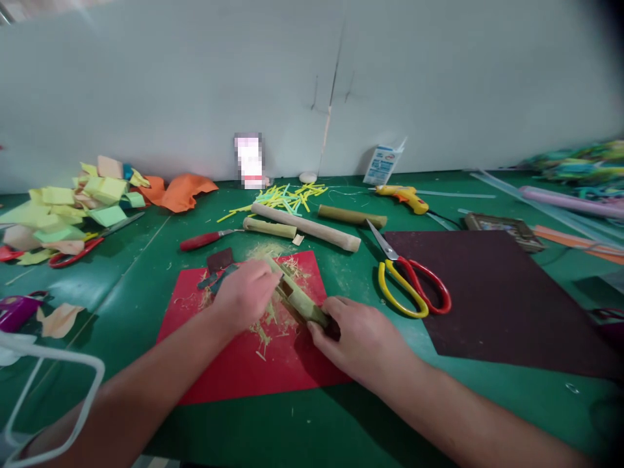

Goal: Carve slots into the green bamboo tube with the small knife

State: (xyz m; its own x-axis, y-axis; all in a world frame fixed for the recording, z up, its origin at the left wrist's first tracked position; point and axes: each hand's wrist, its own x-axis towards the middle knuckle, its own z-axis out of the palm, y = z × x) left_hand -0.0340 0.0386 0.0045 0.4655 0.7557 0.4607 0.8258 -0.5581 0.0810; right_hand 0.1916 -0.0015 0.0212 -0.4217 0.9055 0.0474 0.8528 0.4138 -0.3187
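A short bamboo tube (pixel 303 303) with a slot cut into its upper side lies slanted over a red sheet (pixel 219 374). My right hand (pixel 363 335) grips its near end, thumb on one side and fingers on the other. At the far part of the tube, by the slot, my left hand (pixel 248 292) is closed in a fist; what it holds is hidden, though a small dark tip shows beside the fingers. Pale bamboo shavings (pixel 266 331) are scattered around the tube. Partly behind my left hand is a dark bluish thing (pixel 217 279) I cannot make out.
Beyond lie bamboo pieces (pixel 312 227), a red-handled tool (pixel 202 240) and yellow strips (pixel 277 198). Scissors (pixel 407 279) rest on the right, against a dark sheet (pixel 492 292). A yellow glue gun (pixel 407 198) lies behind. Paper pieces (pixel 73 208) are heaped left.
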